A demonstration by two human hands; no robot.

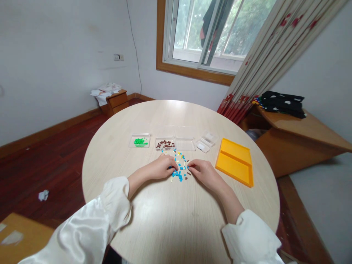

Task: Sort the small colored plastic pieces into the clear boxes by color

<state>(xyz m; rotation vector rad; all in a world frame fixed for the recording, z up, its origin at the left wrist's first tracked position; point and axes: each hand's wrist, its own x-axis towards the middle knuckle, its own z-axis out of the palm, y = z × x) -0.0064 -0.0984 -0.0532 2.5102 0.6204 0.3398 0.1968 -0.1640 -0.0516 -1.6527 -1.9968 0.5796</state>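
Small loose building bricks, mostly blue [180, 177] with some yellow, cream and brown, lie scattered on the round table [170, 220] between my two hands. From the left, my left hand [162, 167] reaches in with its fingers curled and pinched among the bricks; what they hold, if anything, is too small to make out. My right hand [202, 171] comes from the other side, thumb and forefinger pinched at the pile's right edge. A tiny blue brick [188, 167] shows at those fingertips. Brown bricks [189, 173] lie just below it.
Behind the pile stand a clear box of green bricks [140, 141], an open clear case [185, 144] with brown bricks [165, 144] in its left part, and a small clear lidded box [203, 146]. A yellow two-part tray [233, 170] lies to the right.
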